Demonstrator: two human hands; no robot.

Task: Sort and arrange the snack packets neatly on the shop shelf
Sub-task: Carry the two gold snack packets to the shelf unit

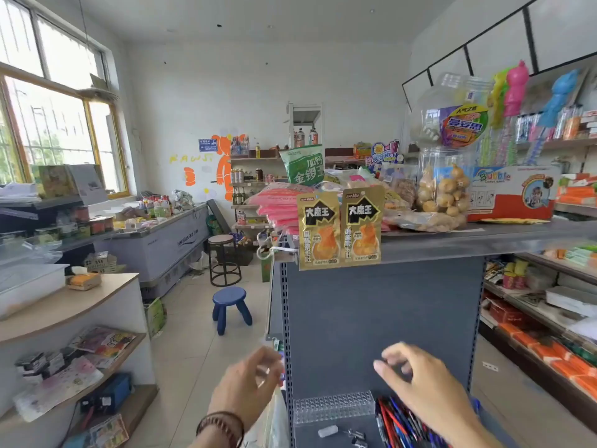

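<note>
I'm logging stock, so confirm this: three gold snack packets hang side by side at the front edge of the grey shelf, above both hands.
The count is wrong. The head view shows two gold snack packets, not three. They do hang side by side at the front edge of the grey shelf, above the left hand and right hand.

brown beaded bracelet (223, 426), bare forearms

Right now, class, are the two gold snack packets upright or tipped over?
Upright: the left gold packet and right gold packet sit straight, tops up, lettering level.
</note>
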